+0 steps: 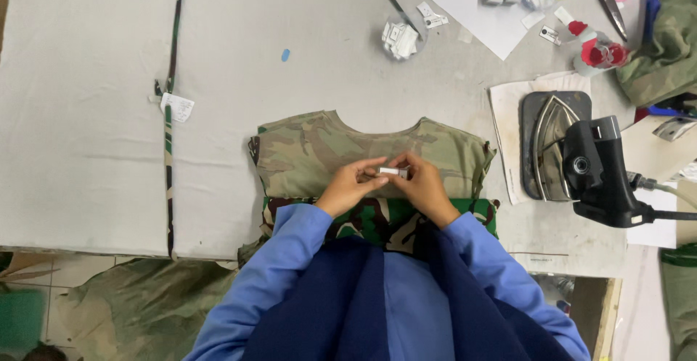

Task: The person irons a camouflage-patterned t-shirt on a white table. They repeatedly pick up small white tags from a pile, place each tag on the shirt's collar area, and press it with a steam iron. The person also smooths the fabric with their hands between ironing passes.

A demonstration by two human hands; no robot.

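My left hand [350, 185] and my right hand [421, 184] meet over a camouflage garment piece [305, 154] that lies flat on the grey table [94, 114]. Both hands pinch a small white label [389, 171] between the fingertips. A darker green camouflage layer [374, 219] lies under the lighter piece near the table's front edge. My blue sleeves and dark blue vest fill the bottom of the view.
A black steam iron [592, 169] rests on its pad at the right. A small pile of white labels [400, 39], a pen [397, 3], scissors [608, 2] and a red-capped bottle [599, 52] lie at the back. A camouflage strip [170, 114] runs down the left.
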